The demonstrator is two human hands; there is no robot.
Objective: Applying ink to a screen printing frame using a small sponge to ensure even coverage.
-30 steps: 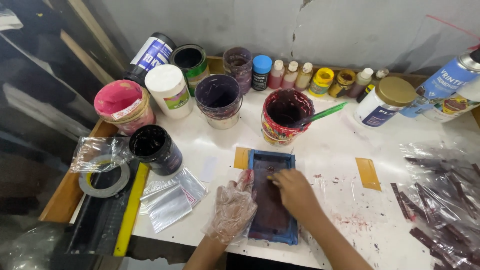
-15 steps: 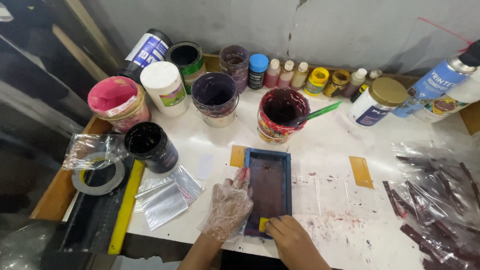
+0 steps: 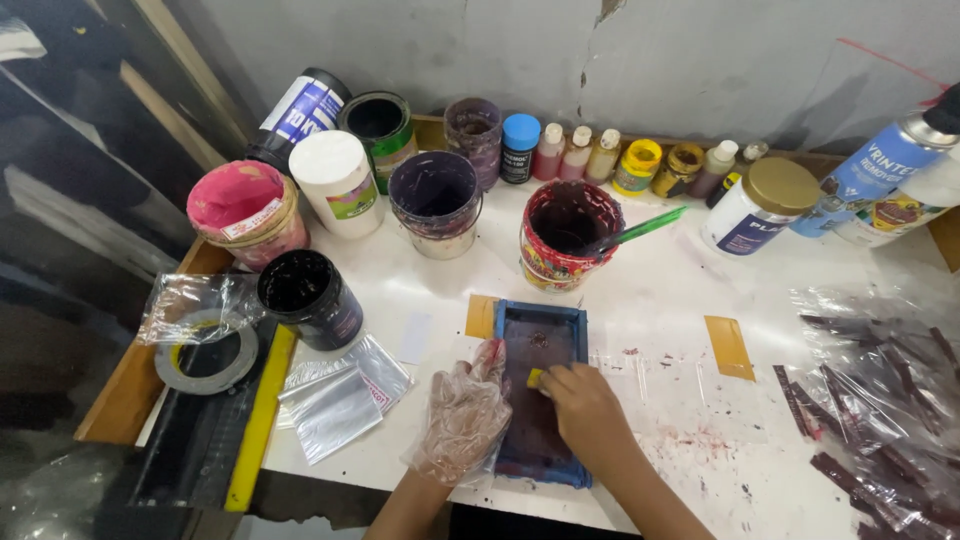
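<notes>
Screen frame (image 3: 540,395): our gloved left hand (image 3: 462,415) presses flat on its edge, gripping nothing.
Squeegee (image 3: 535,378): our right hand (image 3: 585,405), closed on it, has moved up from the frame's near end.

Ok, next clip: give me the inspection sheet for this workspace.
Surface: white table, red ink spatter near the right side.
Job's things: blue-framed screen; small yellow piece pressed on its mesh.
Clutter: open paint tubs, small bottles, tape roll, plastic bags.
Grippers: left hand in a clear glove, steadying the frame; right hand bare, holding the yellow piece.
Cables: nothing seen.
Surroundings: grey cracked wall.
</notes>
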